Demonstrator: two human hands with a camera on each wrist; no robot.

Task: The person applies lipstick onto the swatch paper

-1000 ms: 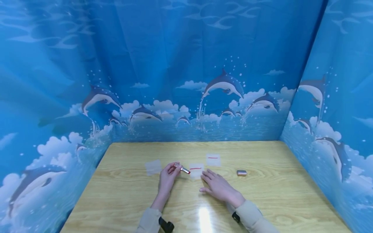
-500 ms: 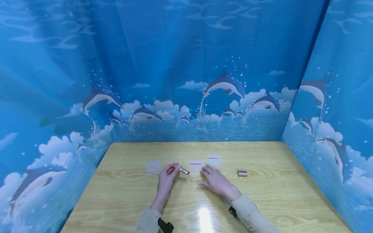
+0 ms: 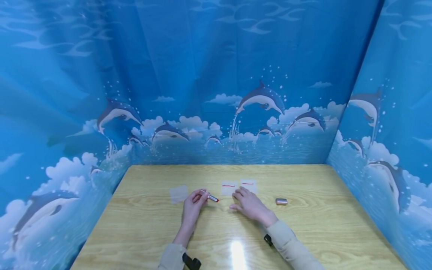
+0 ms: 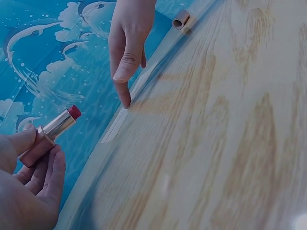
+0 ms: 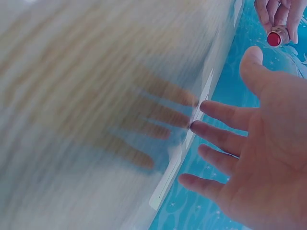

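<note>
My left hand (image 3: pixel 192 209) pinches an uncapped lipstick (image 4: pixel 56 125) between thumb and fingers, its red tip pointing right, off the table. My right hand (image 3: pixel 251 205) reaches forward with fingers extended; in the right wrist view a fingertip (image 5: pixel 195 125) touches the edge of a thin white paper square. That middle paper square (image 3: pixel 229 188) bears a red line and lies just ahead of those fingers. Close on its right lies another paper square (image 3: pixel 248 184) with a red line, partly behind the hand. A third paper square (image 3: pixel 179 194), with no line showing, lies left of my left hand.
The lipstick cap (image 3: pixel 281 201) lies on its side on the wooden table (image 3: pixel 320 225), right of my right hand. A blue dolphin-print curtain (image 3: pixel 202 93) stands along the table's back edge and sides.
My right hand has moved forward, and the middle paper square has slid away from me, now nearly level with the right one. The left hand still holds the lipstick in about the same place.
</note>
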